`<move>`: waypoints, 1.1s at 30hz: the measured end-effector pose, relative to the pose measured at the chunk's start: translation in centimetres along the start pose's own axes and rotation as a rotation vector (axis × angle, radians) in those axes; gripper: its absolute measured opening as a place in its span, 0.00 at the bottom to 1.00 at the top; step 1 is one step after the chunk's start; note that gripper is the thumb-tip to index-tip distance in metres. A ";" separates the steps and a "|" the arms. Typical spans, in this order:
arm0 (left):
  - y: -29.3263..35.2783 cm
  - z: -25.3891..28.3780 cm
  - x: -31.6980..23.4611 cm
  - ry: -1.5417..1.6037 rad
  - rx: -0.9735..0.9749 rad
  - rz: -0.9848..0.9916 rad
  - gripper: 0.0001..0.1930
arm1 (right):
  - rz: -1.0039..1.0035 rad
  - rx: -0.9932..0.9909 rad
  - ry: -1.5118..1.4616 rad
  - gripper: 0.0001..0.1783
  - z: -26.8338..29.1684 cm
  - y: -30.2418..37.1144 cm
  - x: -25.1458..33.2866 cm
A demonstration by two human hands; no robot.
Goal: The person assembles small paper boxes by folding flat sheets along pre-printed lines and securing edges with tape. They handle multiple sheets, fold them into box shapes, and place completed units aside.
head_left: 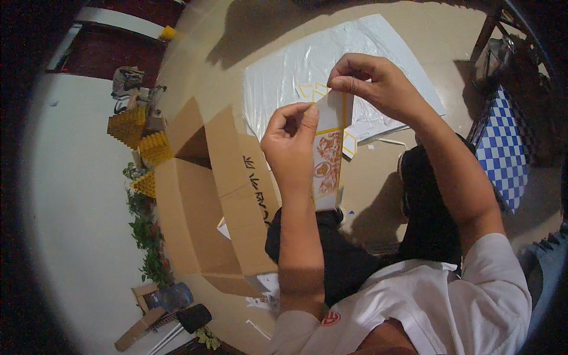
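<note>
A long white paper piece with yellow edge lines and a red-brown printed pattern hangs between my hands. My left hand pinches its upper left edge between thumb and fingers. With thumb and forefinger together, my right hand grips the piece's top right corner. Small pointed flaps with yellow outlines show at the top, between the two hands. Just right of the piece, a small white yellow-edged scrap is partly visible. The lower end of the piece reaches down near my dark trousers.
A large white board wrapped in clear plastic lies on the floor ahead. An open cardboard box stands at my left. Potted plants and yellow folded stacks line the wall. A blue-and-white checked panel is at the right.
</note>
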State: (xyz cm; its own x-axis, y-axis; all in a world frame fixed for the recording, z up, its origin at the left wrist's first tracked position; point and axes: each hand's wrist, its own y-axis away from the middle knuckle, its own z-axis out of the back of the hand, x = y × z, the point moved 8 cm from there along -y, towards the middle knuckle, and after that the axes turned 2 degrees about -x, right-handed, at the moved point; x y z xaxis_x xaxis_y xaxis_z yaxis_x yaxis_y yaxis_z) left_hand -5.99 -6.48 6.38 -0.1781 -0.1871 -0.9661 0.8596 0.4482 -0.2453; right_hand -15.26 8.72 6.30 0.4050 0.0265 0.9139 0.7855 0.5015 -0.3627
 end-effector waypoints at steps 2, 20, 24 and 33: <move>-0.3 0.5 0.9 0.054 -0.007 0.037 0.07 | -0.078 0.038 -0.103 0.12 -0.5 0.2 -0.8; -0.9 1.5 4.4 0.592 -0.091 0.301 0.09 | -0.316 0.159 -0.454 0.13 -3.0 0.9 -3.2; -0.2 0.2 4.2 0.673 -0.019 0.360 0.11 | -0.343 0.116 -0.543 0.14 -3.6 1.3 -2.9; 1.2 -2.1 4.4 0.746 0.267 0.538 0.18 | -0.351 -0.105 -0.427 0.11 0.1 0.6 -4.3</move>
State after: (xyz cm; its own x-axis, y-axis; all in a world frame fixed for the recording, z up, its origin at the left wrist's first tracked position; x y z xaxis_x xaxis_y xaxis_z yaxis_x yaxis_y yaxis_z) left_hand -6.72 -4.92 1.62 0.0924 0.6320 -0.7694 0.9796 0.0809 0.1841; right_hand -16.53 8.99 2.13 -0.0972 0.2322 0.9678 0.8901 0.4553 -0.0198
